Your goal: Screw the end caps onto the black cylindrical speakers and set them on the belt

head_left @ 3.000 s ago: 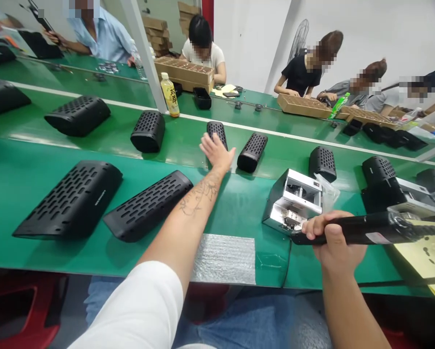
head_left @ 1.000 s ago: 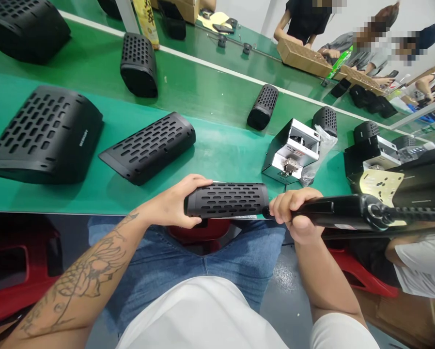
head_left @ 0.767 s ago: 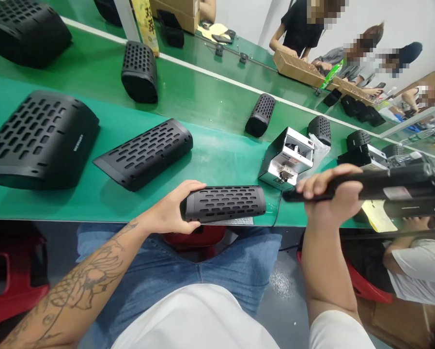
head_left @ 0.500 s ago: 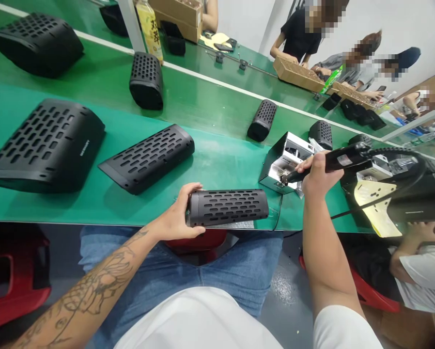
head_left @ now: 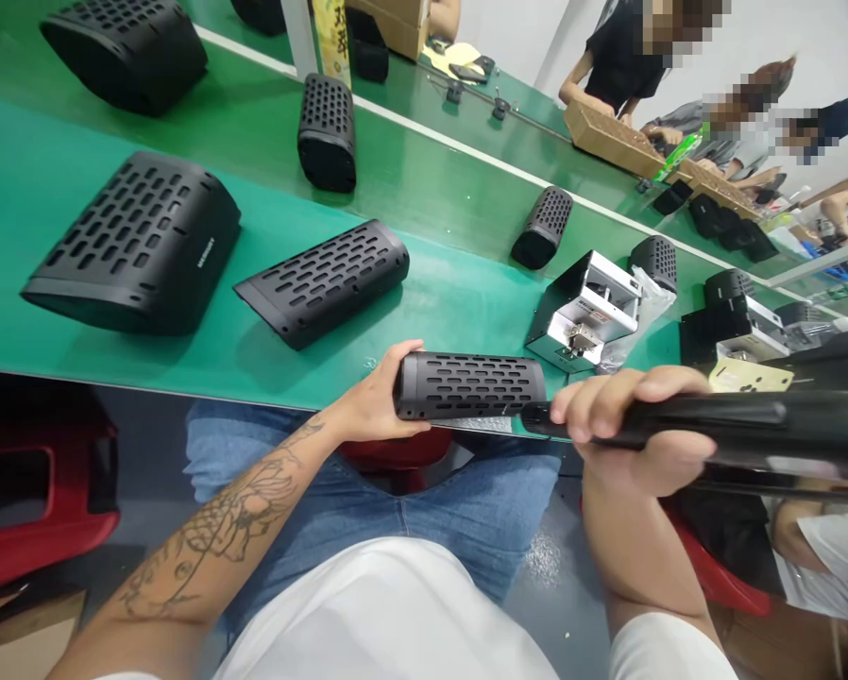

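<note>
My left hand (head_left: 374, 406) grips the left end of a black slotted speaker housing (head_left: 473, 378) at the table's front edge, thumb on the near side and fingers on the far side. Wrapped around a black electric screwdriver (head_left: 764, 425) is my right hand (head_left: 629, 430). The screwdriver points left, its tip over the near right corner of the housing; I cannot tell whether it touches. Behind it stands a silver and black screw feeder (head_left: 586, 312). Another slotted housing (head_left: 331, 279) lies to the left, beside a larger one (head_left: 141, 246) with white lettering.
More black housings (head_left: 329, 132) stand along the green bench (head_left: 452, 208), one of them (head_left: 543, 227) behind the feeder. A second feeder (head_left: 739, 326) and a yellow sheet (head_left: 750, 375) are at right. People work with cardboard trays (head_left: 608, 132) across the bench. A red stool (head_left: 48, 472) is at lower left.
My right hand has brought the screwdriver from the screw feeder back toward me, down to the housing's right end. My left hand still holds the housing. The whole view has shifted.
</note>
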Motion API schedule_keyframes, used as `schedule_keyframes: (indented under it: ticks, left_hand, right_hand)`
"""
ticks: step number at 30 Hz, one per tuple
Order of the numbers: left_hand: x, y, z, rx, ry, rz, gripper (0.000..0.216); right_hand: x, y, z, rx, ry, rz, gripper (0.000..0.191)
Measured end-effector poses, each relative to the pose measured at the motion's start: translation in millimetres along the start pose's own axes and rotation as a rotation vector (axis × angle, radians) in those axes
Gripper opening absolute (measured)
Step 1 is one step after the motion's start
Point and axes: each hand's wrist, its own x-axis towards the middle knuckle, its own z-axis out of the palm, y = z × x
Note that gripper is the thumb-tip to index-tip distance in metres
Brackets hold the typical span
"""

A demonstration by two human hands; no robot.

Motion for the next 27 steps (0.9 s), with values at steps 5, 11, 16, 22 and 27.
schedule_keyframes:
  ticks: [5,11,16,22,27]
  left_hand:
    - [1,3,1,0.051,0.052,0.064,0.14]
    - [-15,58,28,0.28,0.284,0.361,0.079]
    - [-16,98,45,0.266,0.248,0.403,0.033]
    - [-13,95,43,0.196,0.229,0.36,0.016]
    - [-17,97,41,0.21,0.243,0.382,0.009]
  right_hand:
    - [-5,12,26,-0.011,0.007,-0.022,0.04]
    - [-7,-18,31,0.011,-0.047,0.01,0.04]
    - [-25,-42,52,-0.023,0.076,0.082,0.043]
    - [-41,-52,70,-0.003,0.158,0.043,0.043]
    - [-45,-51,73,-0.01,0.126,0.046,0.051]
